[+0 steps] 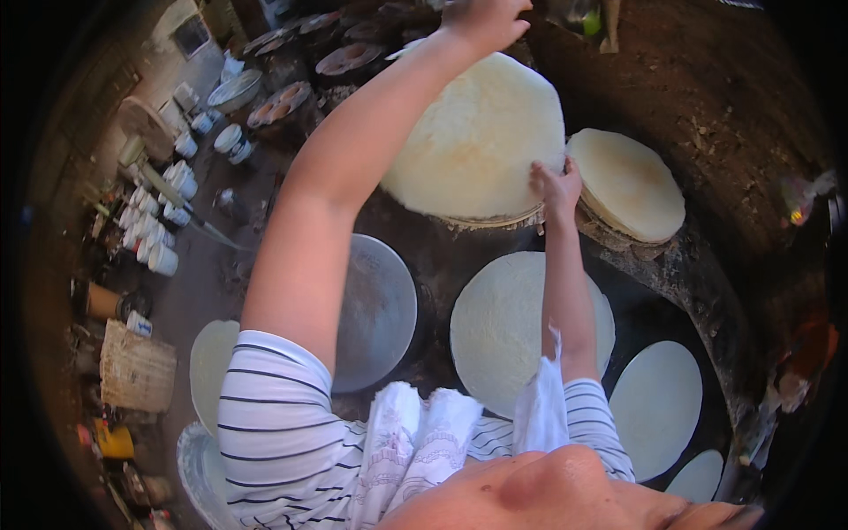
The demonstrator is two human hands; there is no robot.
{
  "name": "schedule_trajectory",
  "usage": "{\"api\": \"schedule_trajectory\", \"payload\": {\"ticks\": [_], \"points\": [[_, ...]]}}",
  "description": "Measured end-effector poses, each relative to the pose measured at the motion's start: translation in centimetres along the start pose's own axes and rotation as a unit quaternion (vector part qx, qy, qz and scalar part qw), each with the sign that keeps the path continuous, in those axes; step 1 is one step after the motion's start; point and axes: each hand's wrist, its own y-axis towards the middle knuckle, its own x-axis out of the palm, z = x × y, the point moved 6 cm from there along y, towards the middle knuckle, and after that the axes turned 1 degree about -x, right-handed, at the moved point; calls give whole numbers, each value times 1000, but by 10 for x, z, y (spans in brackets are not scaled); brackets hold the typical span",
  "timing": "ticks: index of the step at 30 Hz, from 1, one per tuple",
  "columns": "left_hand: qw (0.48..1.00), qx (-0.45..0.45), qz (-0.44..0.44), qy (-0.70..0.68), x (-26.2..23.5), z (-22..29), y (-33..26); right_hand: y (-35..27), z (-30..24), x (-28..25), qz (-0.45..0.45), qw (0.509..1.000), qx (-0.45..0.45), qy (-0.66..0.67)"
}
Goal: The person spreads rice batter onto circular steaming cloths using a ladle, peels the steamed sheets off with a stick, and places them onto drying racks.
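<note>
A large stack of round, pale flatbreads (486,132) rises in front of me, its top sheet faintly browned. My right hand (558,185) is at the stack's right rim, thumb on the top flatbread and fingers around its edge. My left arm reaches across the stack's left side. Beyond its far edge, my left hand (490,22) is partly cut off by the picture's top, its visible fingers apart and nothing seen in them. A second, smaller stack of flatbreads (632,185) stands to the right. Below my right forearm, a pale round sheet (495,331) covers a griddle.
A bare grey griddle (380,309) lies under my left arm. More pale rounds lie at the right (658,411) and left (212,371). White buckets (162,259), a woven basket (137,367) and a metal basin (236,90) stand at the left. A dark earthen wall curves along the right.
</note>
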Motion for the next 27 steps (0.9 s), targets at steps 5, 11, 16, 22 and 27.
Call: {"api": "schedule_trajectory", "payload": {"ticks": [5,11,16,22,27], "points": [[980,-33,41,-194,-77,26,-65,108,96,-80,112,932,-109,-328],[949,-168,-146,-225,-135,-15,-214,97,116,-61,94,962,-53,-250],[905,-252,-241,-242,-174,8,-305,102,77,-65,137,896,-79,-414],[890,-269,-273,-246,-232,29,-358,-56,26,-90,12,928,-117,-353],[870,-193,-205,-405,-220,135,-296,-344,-6,-109,-337,926,161,64]]}}
